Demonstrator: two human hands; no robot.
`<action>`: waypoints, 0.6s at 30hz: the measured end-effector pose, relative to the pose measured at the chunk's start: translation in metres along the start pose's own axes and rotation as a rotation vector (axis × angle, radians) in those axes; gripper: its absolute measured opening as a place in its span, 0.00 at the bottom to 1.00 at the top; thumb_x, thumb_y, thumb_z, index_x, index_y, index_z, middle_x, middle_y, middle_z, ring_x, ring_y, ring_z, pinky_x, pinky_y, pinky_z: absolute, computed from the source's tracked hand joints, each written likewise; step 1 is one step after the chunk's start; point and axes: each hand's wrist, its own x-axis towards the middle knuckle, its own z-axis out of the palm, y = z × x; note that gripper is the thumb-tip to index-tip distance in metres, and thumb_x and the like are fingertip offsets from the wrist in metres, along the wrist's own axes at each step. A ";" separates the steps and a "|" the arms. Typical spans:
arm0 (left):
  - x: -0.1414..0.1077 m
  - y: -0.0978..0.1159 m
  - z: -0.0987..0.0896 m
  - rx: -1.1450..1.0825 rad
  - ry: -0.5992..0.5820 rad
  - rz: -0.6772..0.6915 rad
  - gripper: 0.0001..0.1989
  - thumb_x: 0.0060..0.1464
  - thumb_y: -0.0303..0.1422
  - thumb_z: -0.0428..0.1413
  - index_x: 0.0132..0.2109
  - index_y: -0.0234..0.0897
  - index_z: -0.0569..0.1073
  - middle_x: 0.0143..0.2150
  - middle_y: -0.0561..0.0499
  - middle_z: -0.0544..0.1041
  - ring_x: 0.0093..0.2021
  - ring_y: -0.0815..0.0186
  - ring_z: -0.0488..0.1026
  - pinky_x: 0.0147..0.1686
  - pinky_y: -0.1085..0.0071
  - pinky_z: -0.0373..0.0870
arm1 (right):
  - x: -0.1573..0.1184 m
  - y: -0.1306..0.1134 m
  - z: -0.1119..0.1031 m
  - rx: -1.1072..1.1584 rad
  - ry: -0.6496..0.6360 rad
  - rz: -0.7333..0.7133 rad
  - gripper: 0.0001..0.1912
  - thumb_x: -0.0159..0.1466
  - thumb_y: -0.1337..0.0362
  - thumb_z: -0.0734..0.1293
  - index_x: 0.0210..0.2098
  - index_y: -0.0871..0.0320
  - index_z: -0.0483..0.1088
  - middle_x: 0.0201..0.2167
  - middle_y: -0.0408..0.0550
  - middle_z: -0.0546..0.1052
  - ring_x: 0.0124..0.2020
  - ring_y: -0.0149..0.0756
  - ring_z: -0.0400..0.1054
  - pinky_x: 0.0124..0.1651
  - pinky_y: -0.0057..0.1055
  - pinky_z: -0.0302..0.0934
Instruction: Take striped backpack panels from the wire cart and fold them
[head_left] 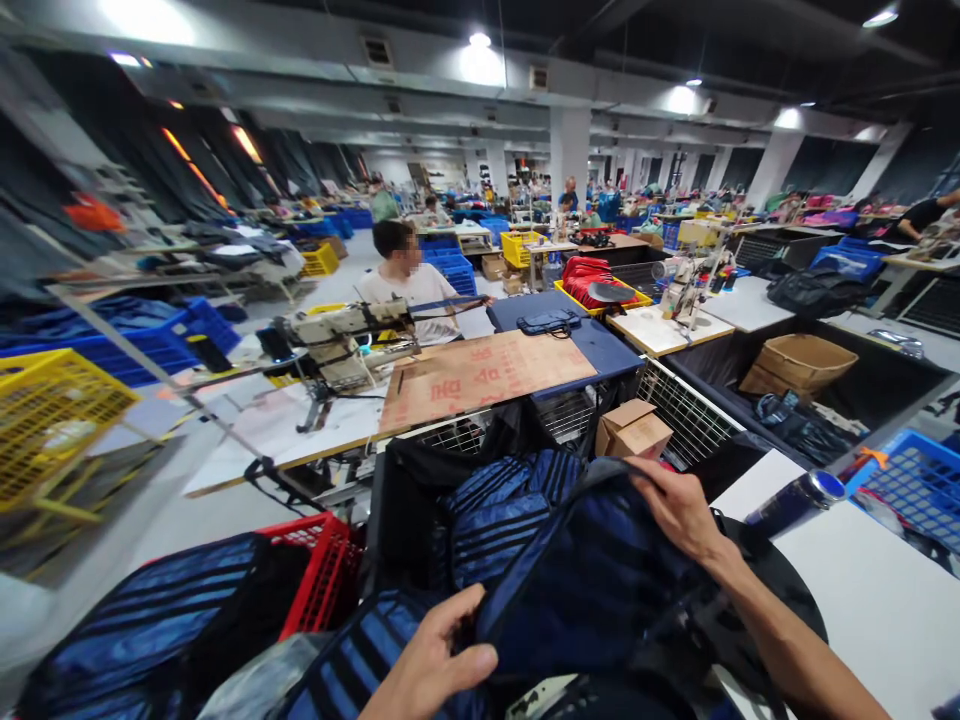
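A dark blue fabric bag (577,570) with black edging is held up in front of me, spread between both hands. My left hand (442,645) is closed on its lower left edge, thumb on the near side. At the bag's top edge, my right hand (679,510) pinches the fabric, with the fingertips partly behind it. Black straps or panels hang at the bag's right side; its lower part is dark and hard to make out. Just beyond it lie several blue bag pieces with black stripes (499,525) in a dark-lined bin.
At the lower left stands a red crate (319,575) with striped blue pieces (165,610) on it. A can (799,500) is on the white table (885,600) to my right. Ahead are a sewing machine (345,345), a brown board (487,375), a cardboard box (634,432) and a seated person (412,290).
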 end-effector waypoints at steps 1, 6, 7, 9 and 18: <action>-0.007 0.001 -0.001 -0.096 -0.088 -0.005 0.36 0.50 0.68 0.66 0.45 0.39 0.82 0.41 0.45 0.82 0.41 0.54 0.79 0.42 0.61 0.79 | 0.005 0.001 -0.004 0.003 0.025 0.021 0.19 0.79 0.53 0.62 0.59 0.51 0.80 0.48 0.50 0.88 0.44 0.45 0.85 0.48 0.37 0.78; -0.013 0.030 -0.008 -0.062 0.030 0.063 0.26 0.59 0.58 0.64 0.38 0.38 0.76 0.34 0.52 0.74 0.35 0.64 0.71 0.36 0.70 0.71 | 0.022 -0.003 0.002 -0.068 0.128 -0.031 0.20 0.77 0.48 0.64 0.54 0.50 0.82 0.46 0.51 0.88 0.44 0.49 0.84 0.49 0.40 0.77; -0.010 0.036 -0.014 0.021 0.169 0.080 0.22 0.61 0.54 0.63 0.37 0.39 0.75 0.33 0.53 0.73 0.35 0.64 0.71 0.35 0.71 0.70 | 0.024 -0.007 0.008 -0.103 0.127 -0.062 0.20 0.77 0.47 0.64 0.52 0.50 0.83 0.42 0.51 0.88 0.40 0.48 0.84 0.46 0.39 0.76; -0.003 0.045 -0.034 0.231 0.525 0.130 0.14 0.63 0.47 0.62 0.37 0.41 0.76 0.33 0.54 0.74 0.34 0.64 0.71 0.36 0.71 0.69 | 0.029 -0.020 0.025 -0.175 0.101 -0.131 0.21 0.76 0.45 0.65 0.48 0.52 0.83 0.33 0.50 0.86 0.31 0.44 0.80 0.37 0.35 0.71; -0.078 0.046 -0.135 0.294 0.964 0.220 0.22 0.66 0.54 0.61 0.49 0.38 0.76 0.36 0.52 0.76 0.37 0.62 0.74 0.41 0.68 0.73 | 0.076 -0.138 0.094 0.089 0.289 -0.135 0.25 0.78 0.44 0.61 0.29 0.52 0.65 0.25 0.41 0.59 0.28 0.37 0.53 0.34 0.37 0.47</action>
